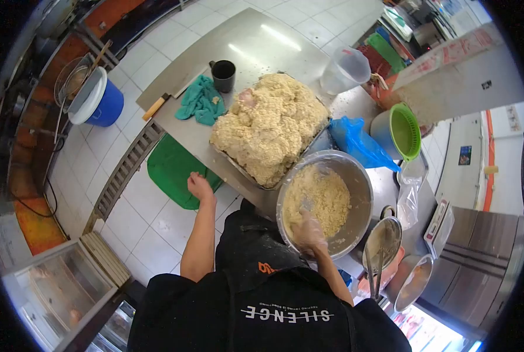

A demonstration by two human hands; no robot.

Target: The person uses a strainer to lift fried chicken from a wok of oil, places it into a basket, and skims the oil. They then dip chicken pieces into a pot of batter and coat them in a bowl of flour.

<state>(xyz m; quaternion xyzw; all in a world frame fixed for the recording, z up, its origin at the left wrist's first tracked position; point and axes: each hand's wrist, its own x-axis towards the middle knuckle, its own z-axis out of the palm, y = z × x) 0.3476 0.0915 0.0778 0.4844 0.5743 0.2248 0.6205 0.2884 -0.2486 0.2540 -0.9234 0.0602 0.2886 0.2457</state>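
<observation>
A large metal bowl (363,202) holds pale, crumbly coating (332,205). My right hand (310,233), in a clear glove, reaches into the bowl's near side and touches the crumbs; its fingertips are partly hidden there. My left hand (200,186) is bare and held in the air off the table's near left edge, fingers curled in with nothing visible in them. Beyond the bowl, a tray heaped with crumb-coated pieces (268,126) sits on the steel table (253,44). A pinkish bit shows through near the top of the heap.
Left of the heap are a teal cloth (200,101), a black mug (223,76) and a wooden-handled knife (155,107). To the right stand a clear plastic jug (345,70), blue bag (359,141), green basket (404,132), sieve (383,242) and scale (439,220). A green lid (177,170) lies lower down.
</observation>
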